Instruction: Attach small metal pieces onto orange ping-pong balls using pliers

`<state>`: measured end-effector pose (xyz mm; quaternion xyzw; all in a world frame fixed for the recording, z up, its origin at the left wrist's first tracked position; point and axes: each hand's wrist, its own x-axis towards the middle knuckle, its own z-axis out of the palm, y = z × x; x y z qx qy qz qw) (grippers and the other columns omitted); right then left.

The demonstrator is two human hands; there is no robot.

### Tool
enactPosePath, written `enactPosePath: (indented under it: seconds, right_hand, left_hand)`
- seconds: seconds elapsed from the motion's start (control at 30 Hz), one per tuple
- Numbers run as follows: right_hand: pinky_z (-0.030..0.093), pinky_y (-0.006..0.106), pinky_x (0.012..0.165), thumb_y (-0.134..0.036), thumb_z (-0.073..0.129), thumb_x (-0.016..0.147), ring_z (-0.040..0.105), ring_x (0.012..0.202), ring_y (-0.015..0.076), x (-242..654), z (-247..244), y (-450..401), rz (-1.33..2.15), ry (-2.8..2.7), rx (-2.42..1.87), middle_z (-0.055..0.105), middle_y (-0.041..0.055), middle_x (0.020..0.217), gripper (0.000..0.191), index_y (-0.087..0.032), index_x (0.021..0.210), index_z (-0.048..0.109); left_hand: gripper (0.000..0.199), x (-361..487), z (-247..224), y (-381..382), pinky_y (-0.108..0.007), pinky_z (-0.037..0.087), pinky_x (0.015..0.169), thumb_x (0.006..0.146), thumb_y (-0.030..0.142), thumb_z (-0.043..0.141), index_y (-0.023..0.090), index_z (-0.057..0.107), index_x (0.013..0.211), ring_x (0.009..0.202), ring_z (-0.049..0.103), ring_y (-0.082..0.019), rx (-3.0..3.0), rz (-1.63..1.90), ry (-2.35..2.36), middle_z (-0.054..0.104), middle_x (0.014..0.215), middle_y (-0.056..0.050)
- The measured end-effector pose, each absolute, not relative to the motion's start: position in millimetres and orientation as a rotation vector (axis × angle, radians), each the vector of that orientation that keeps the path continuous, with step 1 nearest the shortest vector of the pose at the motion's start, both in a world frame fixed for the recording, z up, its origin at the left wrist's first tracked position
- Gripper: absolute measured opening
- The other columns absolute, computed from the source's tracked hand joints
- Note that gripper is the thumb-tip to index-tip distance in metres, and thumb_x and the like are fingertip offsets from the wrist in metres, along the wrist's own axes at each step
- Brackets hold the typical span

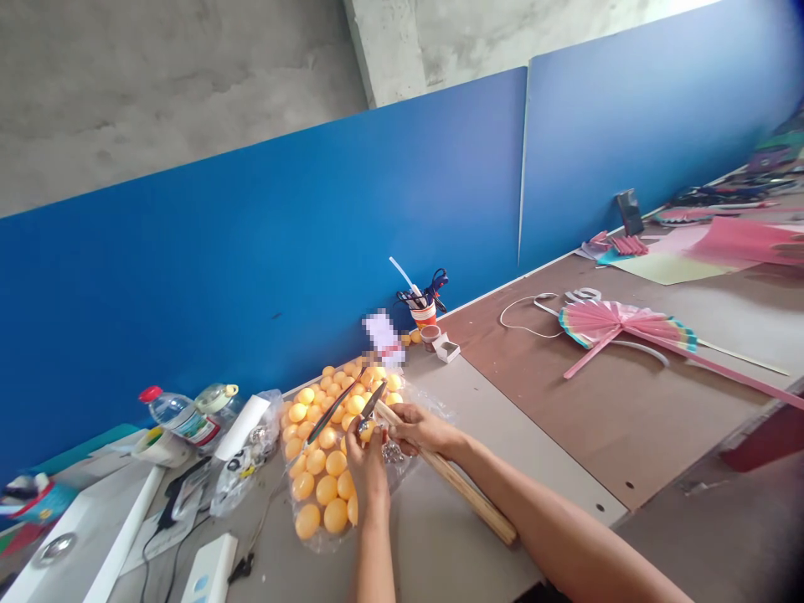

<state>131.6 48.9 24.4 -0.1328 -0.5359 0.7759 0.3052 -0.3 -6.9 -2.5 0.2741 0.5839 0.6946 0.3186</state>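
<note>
My left hand (pixel 368 461) is closed around an orange ping-pong ball (pixel 368 430) that has a shiny silvery patch. My right hand (pixel 420 429) is closed on a long wooden stick (pixel 474 494), which slants down toward the lower right. Just above the left fingertips, a dark pointed blade (pixel 375 399) meets the stick's upper end; whether the two are joined I cannot tell. A clear plastic bag full of orange ping-pong balls (pixel 327 488) lies under and beside my hands. Across it rests a slim dark tool (pixel 332 409). Crumpled silvery material (pixel 394 453) shows below my right hand.
A cup of tools (pixel 425 315) and a small white box (pixel 448 348) stand by the blue partition (pixel 282 268). Plastic bottles (pixel 185 419) and a power strip (pixel 212 569) are at left. A pink pleated fan (pixel 619 322) lies right; another person's hand (pixel 790 248) shows far right.
</note>
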Motion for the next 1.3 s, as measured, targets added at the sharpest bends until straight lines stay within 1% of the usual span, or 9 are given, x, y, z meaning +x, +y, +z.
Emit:
enactPosePath:
  seconds: [0.13,0.33,0.47,0.63,0.77,0.83,1.07,1.2,1.3]
  right_hand:
    - [0.029,0.021,0.043,-0.030,0.066,0.078,0.040,0.042,0.0049,134,30,47,1.993,-1.436,-0.343,0.055,-0.0075,0.064,0.019,-0.019,0.089,0.054]
    - [0.033,0.020,0.044,-0.024,0.064,0.078,0.043,0.043,0.0062,135,38,41,1.891,-1.634,-0.531,0.050,-0.0089,0.055,0.015,-0.019,0.084,0.051]
    - [0.032,0.019,0.043,-0.027,0.061,0.080,0.040,0.042,0.0047,135,41,41,1.896,-1.534,-0.461,0.054,-0.0080,0.061,0.014,-0.020,0.086,0.051]
    - [0.032,0.019,0.043,-0.023,0.061,0.078,0.040,0.043,0.0062,134,41,38,1.861,-1.701,-0.620,0.045,-0.0093,0.052,0.012,-0.020,0.079,0.049]
    - [0.029,0.020,0.041,-0.029,0.061,0.078,0.037,0.041,0.0051,134,41,38,1.921,-1.584,-0.523,0.048,-0.0089,0.054,0.013,-0.021,0.081,0.050]
    - [0.028,0.020,0.041,-0.029,0.062,0.077,0.039,0.040,0.0054,135,40,39,1.916,-1.605,-0.564,0.049,-0.0087,0.054,0.015,-0.021,0.079,0.049]
    - [0.029,0.020,0.041,-0.031,0.065,0.078,0.037,0.039,0.0047,134,38,37,1.983,-1.590,-0.528,0.048,-0.0099,0.052,0.020,-0.021,0.079,0.048]
    - [0.031,0.020,0.042,-0.031,0.067,0.078,0.039,0.041,0.0051,134,39,36,1.943,-1.654,-0.586,0.047,-0.0097,0.053,0.021,-0.020,0.079,0.049]
    - [0.029,0.020,0.042,-0.033,0.066,0.080,0.037,0.040,0.0046,136,40,37,1.975,-1.617,-0.516,0.047,-0.0097,0.053,0.020,-0.020,0.080,0.050]
  left_hand:
    - [0.050,-2,-1,-6,-0.036,0.057,0.077,0.069,0.043,0.074,0.019,0.060,0.111,0.075,0.069,-0.019,0.848,1.810,1.653,0.068,0.098,-0.006]
    - [0.044,-6,-6,-6,-0.044,0.054,0.091,0.070,0.042,0.069,0.019,0.065,0.108,0.104,0.067,-0.030,0.948,1.710,1.890,0.069,0.112,-0.013]
    - [0.047,-8,-8,-6,-0.040,0.057,0.078,0.075,0.044,0.065,0.020,0.064,0.115,0.081,0.070,-0.024,0.993,1.651,1.847,0.071,0.101,-0.009]
    - [0.040,-12,-9,-6,-0.039,0.055,0.081,0.069,0.040,0.072,0.020,0.068,0.103,0.094,0.070,-0.028,0.977,1.680,1.928,0.072,0.099,-0.011]
    - [0.044,-9,-5,-7,-0.036,0.056,0.068,0.071,0.043,0.071,0.019,0.067,0.107,0.072,0.069,-0.023,0.902,1.727,1.776,0.071,0.085,-0.006]
    - [0.040,-6,-3,-8,-0.034,0.055,0.065,0.069,0.042,0.072,0.019,0.067,0.101,0.067,0.068,-0.021,0.908,1.727,1.771,0.070,0.079,-0.004]
    - [0.038,-3,2,-9,-0.034,0.055,0.067,0.070,0.040,0.072,0.018,0.066,0.100,0.068,0.068,-0.020,0.871,1.765,1.782,0.070,0.083,-0.004]
    - [0.033,-3,2,-10,-0.034,0.054,0.064,0.069,0.043,0.069,0.019,0.065,0.091,0.067,0.067,-0.021,0.918,1.706,1.771,0.068,0.080,-0.004]
    - [0.038,-3,2,-10,-0.035,0.055,0.066,0.071,0.045,0.068,0.018,0.065,0.098,0.069,0.068,-0.021,0.879,1.713,1.764,0.069,0.084,-0.005]
